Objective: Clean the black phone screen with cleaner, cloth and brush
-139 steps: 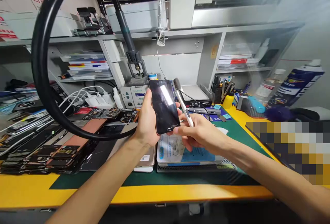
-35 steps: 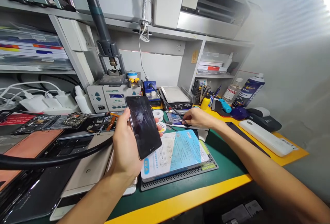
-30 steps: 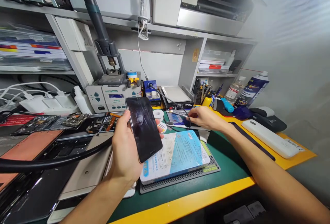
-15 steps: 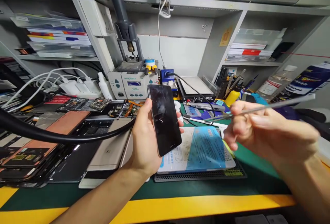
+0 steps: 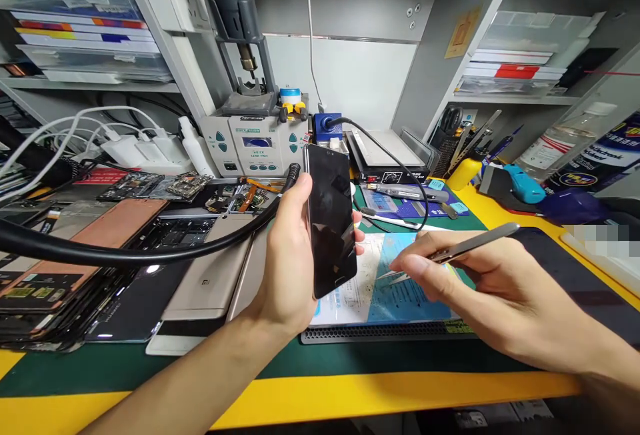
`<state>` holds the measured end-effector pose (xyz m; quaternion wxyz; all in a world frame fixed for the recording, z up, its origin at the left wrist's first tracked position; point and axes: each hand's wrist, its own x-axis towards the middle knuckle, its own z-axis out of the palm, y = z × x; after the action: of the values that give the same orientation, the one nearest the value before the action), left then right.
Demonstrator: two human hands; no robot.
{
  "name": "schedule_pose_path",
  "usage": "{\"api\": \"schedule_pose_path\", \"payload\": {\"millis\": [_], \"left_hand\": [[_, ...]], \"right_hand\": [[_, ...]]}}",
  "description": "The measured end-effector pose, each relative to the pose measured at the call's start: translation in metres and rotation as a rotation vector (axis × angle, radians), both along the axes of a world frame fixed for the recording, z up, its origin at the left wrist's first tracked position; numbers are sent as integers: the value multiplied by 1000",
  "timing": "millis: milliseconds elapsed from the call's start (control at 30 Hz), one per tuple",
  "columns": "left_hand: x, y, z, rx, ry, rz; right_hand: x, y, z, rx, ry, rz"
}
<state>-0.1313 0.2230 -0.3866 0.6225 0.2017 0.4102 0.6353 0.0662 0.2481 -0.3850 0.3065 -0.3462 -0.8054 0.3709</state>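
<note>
A black smartphone [image 5: 332, 221] stands nearly upright in my left hand [image 5: 290, 255], its dark screen facing me. My left thumb lies along one edge and the fingertips wrap the opposite edge. My right hand [image 5: 480, 288] pinches metal tweezers [image 5: 475, 243] between thumb and fingers; their points aim left, toward the phone, and stay apart from it. Beneath both hands lies a blue and white printed packet [image 5: 385, 288] on a black perforated pad [image 5: 375, 335].
A black hose [image 5: 150, 263] crosses from the left above several phones and phone backs [image 5: 205, 281]. At the back stand a hot-air rework station [image 5: 257, 145] and a flat heating plate [image 5: 390, 155]. Bottles [image 5: 565, 141] and a tool holder [image 5: 463, 145] are at right.
My right hand has come down and left, turning the tweezers so their points face the phone. The phone has shifted slightly right in view, and the camera has tilted lower.
</note>
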Motion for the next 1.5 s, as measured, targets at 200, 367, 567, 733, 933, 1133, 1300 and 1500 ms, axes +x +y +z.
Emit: {"api": "schedule_pose_path", "payload": {"millis": [200, 367, 567, 733, 933, 1133, 1300, 1500], "left_hand": [[-1, -1, -1, 5, 30, -7], [-2, 0, -1, 0, -19, -39], [-4, 1, 2, -66, -105, -133], [-7, 3, 1, -121, -161, -166], [-7, 3, 0, -138, -143, -180], [-6, 3, -3, -72, -208, -136], [-6, 3, -3, -35, -183, -174], [-6, 2, -2, -33, -183, -191]], "right_hand": [[4, 5, 4, 21, 24, 77], [-10, -3, -3, -194, 269, 57], [-24, -5, -12, -383, 387, 81], [-25, -4, -14, -444, 408, 87], [-31, -3, -16, -488, 426, 115], [-32, -3, -15, -469, 426, 115], [-32, -4, -16, -417, 431, 105], [-32, -5, -16, -373, 425, 58]]}}
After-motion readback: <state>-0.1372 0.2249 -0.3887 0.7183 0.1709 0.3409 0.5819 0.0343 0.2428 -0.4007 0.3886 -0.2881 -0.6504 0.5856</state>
